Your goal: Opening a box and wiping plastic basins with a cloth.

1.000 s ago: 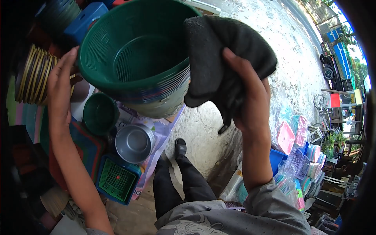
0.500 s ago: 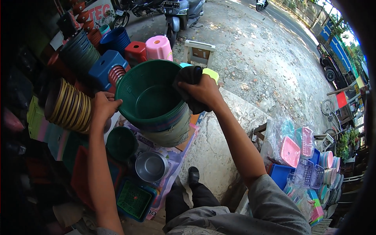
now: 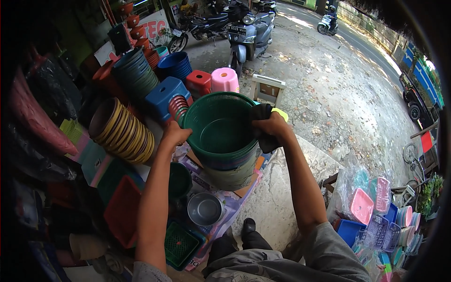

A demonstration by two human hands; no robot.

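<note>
A green plastic basket (image 3: 221,124) with a perforated wall tops a stack of similar round baskets in front of me. My left hand (image 3: 177,135) is closed on its left rim, thumb over the edge. In my right hand (image 3: 275,127) is a bunched dark cloth (image 3: 263,136), pressed against the basket's right rim. Lower down, the stack is wrapped in something pale and greenish (image 3: 228,177). A grey metal pot (image 3: 205,209) stands nearer to me, beside a dark green tub (image 3: 178,181) partly hidden by my left forearm.
Stacked yellow-brown pots (image 3: 123,131) lean at the left. Behind the baskets are a blue stool (image 3: 167,96), a red stool (image 3: 198,81) and a pink stool (image 3: 225,80). Plastic trays (image 3: 361,207) fill the right side. A motor scooter (image 3: 249,33) is parked beyond.
The view has swung, so the baskets and stools sit farther right and lower in the picture. Both hands stay at the rim, the right one still with the cloth.
</note>
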